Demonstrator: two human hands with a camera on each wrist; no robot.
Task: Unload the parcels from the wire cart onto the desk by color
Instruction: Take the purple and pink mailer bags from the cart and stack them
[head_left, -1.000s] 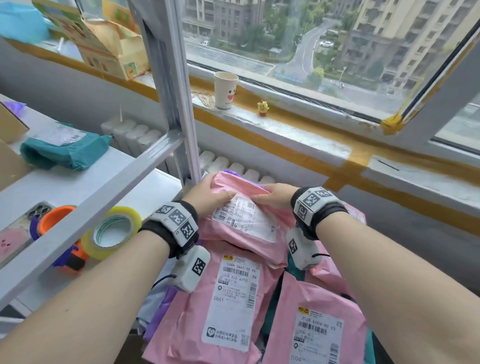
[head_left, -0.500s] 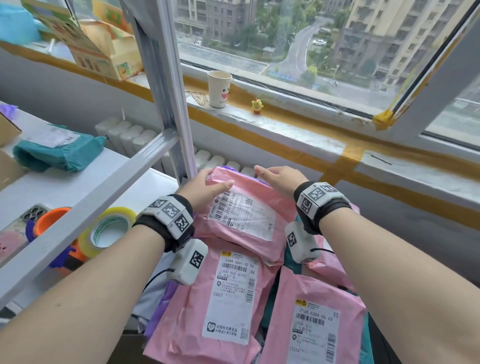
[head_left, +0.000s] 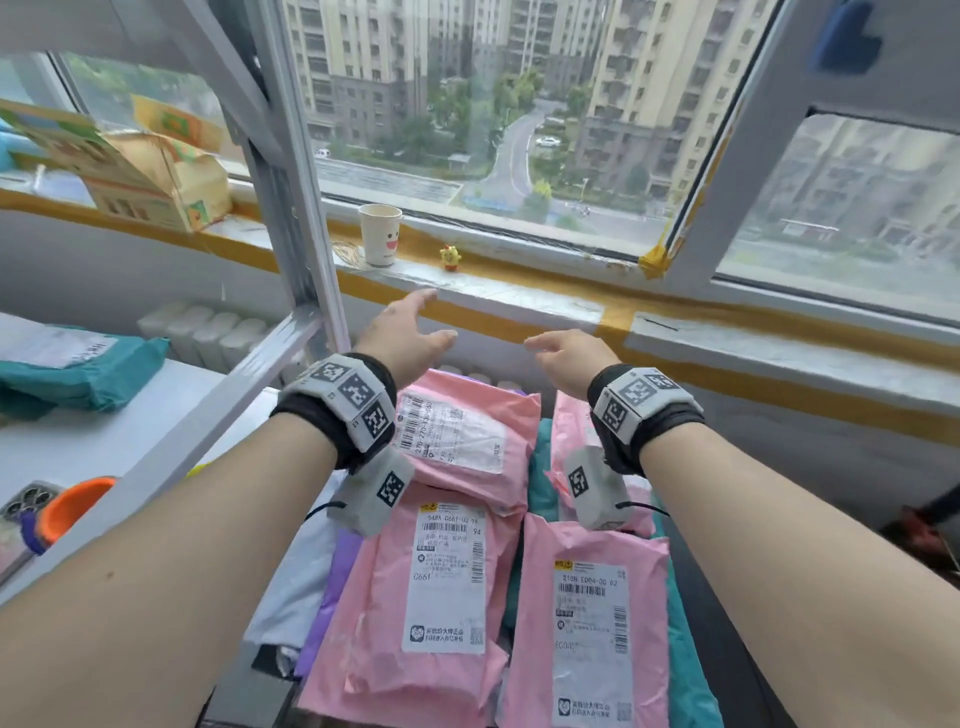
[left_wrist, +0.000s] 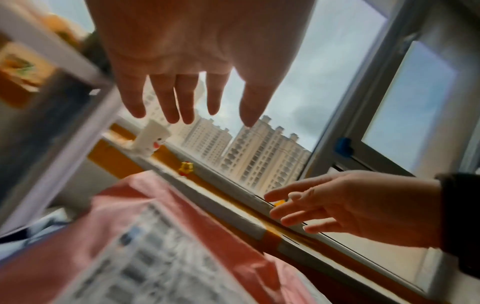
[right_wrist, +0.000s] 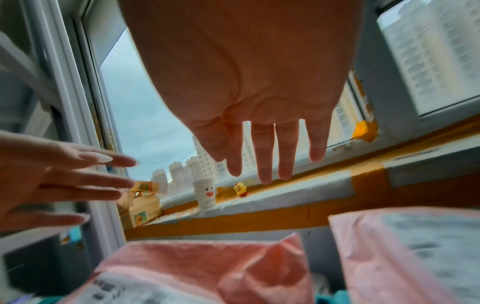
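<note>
Both hands (head_left: 483, 353) newly off pink parcel (head_left: 457, 441).

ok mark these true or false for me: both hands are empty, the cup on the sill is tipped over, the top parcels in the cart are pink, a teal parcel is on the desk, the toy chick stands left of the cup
1. Both hands are empty. True: left hand and right hand hover open above the parcels.
2. The paper cup is tipped over. False: it stands upright on the windowsill.
3. The top parcels in the cart are pink. True, e.g. the pink parcel.
4. A teal parcel lies on the desk. True.
5. The toy chick stands left of the cup. False: it stands right of it.
</note>
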